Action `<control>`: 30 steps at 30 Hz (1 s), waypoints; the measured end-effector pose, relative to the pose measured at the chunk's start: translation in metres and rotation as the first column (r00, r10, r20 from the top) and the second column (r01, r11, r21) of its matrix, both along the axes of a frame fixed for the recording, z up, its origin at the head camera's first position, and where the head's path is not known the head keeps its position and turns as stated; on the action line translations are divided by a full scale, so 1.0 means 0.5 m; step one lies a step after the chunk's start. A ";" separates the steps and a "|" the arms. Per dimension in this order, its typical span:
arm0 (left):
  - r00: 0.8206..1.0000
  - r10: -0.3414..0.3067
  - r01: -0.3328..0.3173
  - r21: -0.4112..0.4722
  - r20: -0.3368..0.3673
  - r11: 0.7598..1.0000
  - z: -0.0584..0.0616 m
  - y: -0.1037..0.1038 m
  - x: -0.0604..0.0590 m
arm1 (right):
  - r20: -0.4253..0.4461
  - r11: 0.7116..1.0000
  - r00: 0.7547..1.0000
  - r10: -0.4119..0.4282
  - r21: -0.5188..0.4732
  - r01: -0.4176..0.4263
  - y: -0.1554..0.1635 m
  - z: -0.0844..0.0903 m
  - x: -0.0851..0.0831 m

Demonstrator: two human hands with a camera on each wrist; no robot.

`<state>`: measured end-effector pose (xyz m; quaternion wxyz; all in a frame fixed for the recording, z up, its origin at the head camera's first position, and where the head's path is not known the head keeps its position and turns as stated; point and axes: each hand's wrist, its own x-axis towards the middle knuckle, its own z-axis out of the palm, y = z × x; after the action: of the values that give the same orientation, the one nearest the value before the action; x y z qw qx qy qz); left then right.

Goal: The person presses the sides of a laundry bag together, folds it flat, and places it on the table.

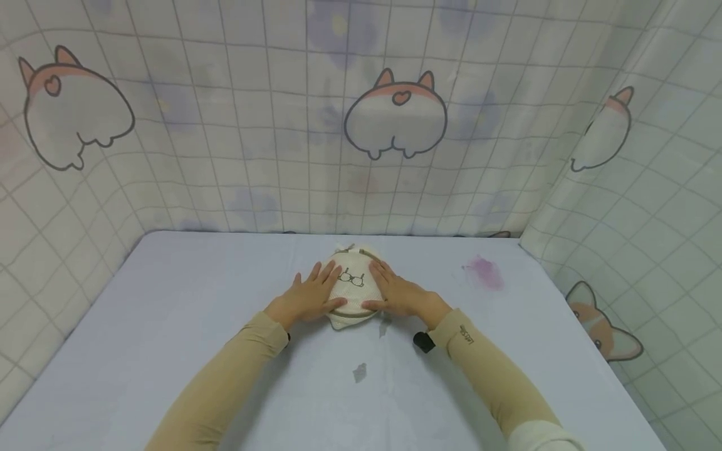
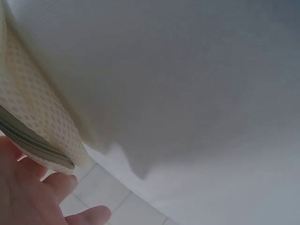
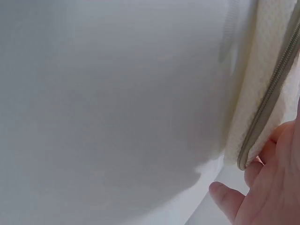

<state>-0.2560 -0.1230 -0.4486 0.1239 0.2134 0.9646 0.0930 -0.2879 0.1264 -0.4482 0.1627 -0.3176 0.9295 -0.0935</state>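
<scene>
A small cream mesh laundry bag [image 1: 354, 297] lies near the table's far edge, printed with a line drawing of eyeglasses. My left hand [image 1: 307, 297] rests on its left side, fingers spread and thumb pointing inward. On the right side, my right hand [image 1: 403, 297] rests with its fingers extended over the bag. The thumbs point toward each other across the lower front. In the left wrist view, a zipper [image 2: 35, 143] runs along the puffy mesh side beside the fingers. The right wrist view shows the bag's zipper [image 3: 272, 91] closed along its edge.
A pale table cover [image 1: 225, 275] lies under the bag, with a pink stain [image 1: 486, 272] at right and a grey mark [image 1: 360, 373] in front. Grid-patterned curtains [image 1: 254, 138] with cartoon corgis stand at the back and both sides.
</scene>
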 end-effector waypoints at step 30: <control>1.000 0.005 -0.003 -0.063 0.023 0.998 0.003 0.012 0.006 | 0.055 0.996 0.999 -0.003 0.086 -0.002 -0.004 0.005 0.000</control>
<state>-0.2532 -0.1169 -0.4469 0.1415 0.2063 0.9660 0.0653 -0.2879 0.1244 -0.4458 0.2015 -0.3076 0.9279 -0.0621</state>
